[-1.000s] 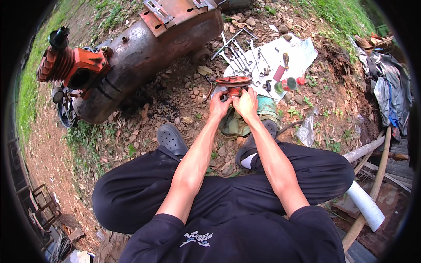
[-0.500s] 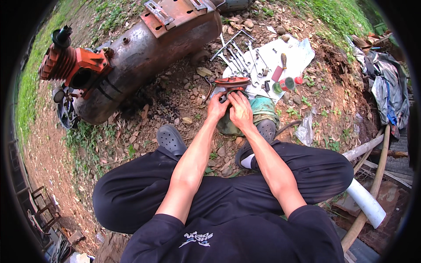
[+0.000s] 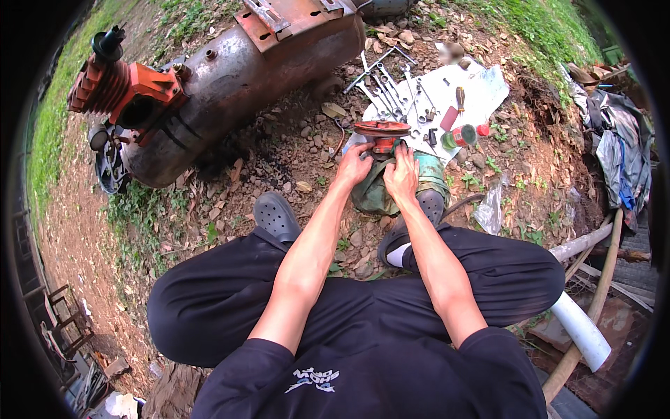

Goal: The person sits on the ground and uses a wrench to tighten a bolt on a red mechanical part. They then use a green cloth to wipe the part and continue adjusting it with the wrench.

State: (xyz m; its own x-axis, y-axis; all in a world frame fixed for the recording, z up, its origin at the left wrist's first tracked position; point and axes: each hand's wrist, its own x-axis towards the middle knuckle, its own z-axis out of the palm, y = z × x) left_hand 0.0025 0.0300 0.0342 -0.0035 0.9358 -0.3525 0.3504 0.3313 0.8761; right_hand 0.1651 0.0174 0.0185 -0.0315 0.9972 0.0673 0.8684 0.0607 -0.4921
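Note:
A red, rusty pulley wheel (image 3: 382, 128) with a red hub (image 3: 383, 145) beneath its rim rests on a green cloth bundle (image 3: 373, 192) between my feet. My left hand (image 3: 354, 165) is at the hub's left side, its fingers curled against it. On the other side, my right hand (image 3: 402, 173) lies with fingers stretched forward and close together. Its fingertips touch dark green cloth beside the hub. The underside of the hub and part of my left fingers are hidden.
Several wrenches (image 3: 386, 94), a screwdriver (image 3: 460, 98) and a red-capped bottle (image 3: 460, 135) lie on a white sheet (image 3: 485, 91) ahead. A rusty tank (image 3: 244, 77) with an orange compressor head (image 3: 143, 98) stands left. Poles (image 3: 593, 307) and a grey tarp (image 3: 614, 143) are at right.
My hands have moved apart around the hub, showing more of its red body. The right fingers have shifted off the middle to the right side. The view has shifted slightly.

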